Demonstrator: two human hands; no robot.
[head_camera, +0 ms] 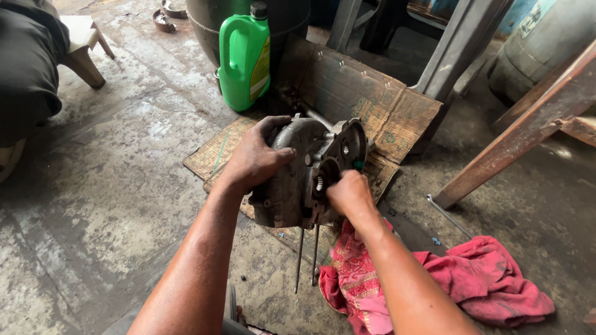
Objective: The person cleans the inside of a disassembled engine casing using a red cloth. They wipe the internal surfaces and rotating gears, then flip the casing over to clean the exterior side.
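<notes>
Soft, even daylight fills the scene; the grey concrete floor (105, 186) shines palely toward its left edge. Shadows are faint and diffuse. Focus is sharp centrally, with slight wide-angle stretching at the corners.

Both hands, left hand (257, 155) and right hand (349, 193), grip a metal engine casing (304, 180).

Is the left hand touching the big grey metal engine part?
Touching. The head view shows the left hand spread over the engine casing, fingers curled on its top.
</notes>
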